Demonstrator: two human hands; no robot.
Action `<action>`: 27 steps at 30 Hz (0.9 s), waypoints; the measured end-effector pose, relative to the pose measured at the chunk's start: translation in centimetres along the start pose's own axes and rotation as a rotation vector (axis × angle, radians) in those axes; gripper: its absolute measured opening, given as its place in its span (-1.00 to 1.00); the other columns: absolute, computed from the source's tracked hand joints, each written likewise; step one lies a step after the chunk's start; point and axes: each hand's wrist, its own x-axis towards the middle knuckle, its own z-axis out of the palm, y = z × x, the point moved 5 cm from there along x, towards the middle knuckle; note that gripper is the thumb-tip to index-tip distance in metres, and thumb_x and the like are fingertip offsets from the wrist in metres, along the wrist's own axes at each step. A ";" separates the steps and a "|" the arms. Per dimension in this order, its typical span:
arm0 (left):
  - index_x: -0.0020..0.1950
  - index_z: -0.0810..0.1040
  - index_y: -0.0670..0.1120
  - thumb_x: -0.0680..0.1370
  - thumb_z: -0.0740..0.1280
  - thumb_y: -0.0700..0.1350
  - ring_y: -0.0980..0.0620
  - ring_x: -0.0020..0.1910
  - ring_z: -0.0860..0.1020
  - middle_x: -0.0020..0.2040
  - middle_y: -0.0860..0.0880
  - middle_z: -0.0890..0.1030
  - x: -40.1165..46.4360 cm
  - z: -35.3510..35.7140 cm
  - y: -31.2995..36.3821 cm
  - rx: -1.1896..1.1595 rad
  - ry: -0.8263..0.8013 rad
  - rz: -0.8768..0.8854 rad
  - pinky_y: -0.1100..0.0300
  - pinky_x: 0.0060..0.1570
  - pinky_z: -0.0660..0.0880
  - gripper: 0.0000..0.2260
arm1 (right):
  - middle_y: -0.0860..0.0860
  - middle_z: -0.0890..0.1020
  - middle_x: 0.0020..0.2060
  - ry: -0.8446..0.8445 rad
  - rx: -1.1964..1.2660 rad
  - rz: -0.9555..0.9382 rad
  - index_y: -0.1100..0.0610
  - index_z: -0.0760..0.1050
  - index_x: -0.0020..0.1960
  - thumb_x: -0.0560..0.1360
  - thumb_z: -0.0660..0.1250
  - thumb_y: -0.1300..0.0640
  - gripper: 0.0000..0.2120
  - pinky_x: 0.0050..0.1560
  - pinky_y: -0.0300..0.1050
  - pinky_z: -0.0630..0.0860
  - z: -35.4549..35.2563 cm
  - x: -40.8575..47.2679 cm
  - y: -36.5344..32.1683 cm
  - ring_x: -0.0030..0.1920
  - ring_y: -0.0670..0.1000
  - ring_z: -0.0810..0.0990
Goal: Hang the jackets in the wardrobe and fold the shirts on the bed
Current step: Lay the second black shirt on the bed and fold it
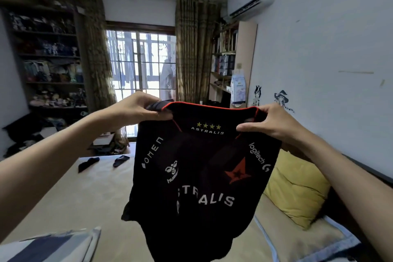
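Black jersey shirt, thin limp knit, red collar trim, white printed logos, held up in the air above the beige bed. Left hand and right hand each pinch a shoulder, fingers curled on the fabric, arms stretched forward.

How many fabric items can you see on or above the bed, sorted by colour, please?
Black: 3, the jersey gripped by left hand and right hand, plus two socks
Yellow: 1, pillow
Blue-and-white striped: 1, cloth
Total: 5
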 end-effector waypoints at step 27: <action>0.06 0.69 0.01 0.62 0.31 -0.02 0.01 -0.08 0.68 -0.03 -0.07 0.73 1.3 0.2 0.0 0.084 0.089 -0.016 0.21 -0.09 0.60 -0.83 | 0.00 0.76 -0.24 0.134 0.040 0.108 0.09 0.73 -0.10 0.45 0.51 -0.11 -0.74 -0.13 -0.21 0.56 -3.6 -1.1 1.5 -0.21 -0.05 0.71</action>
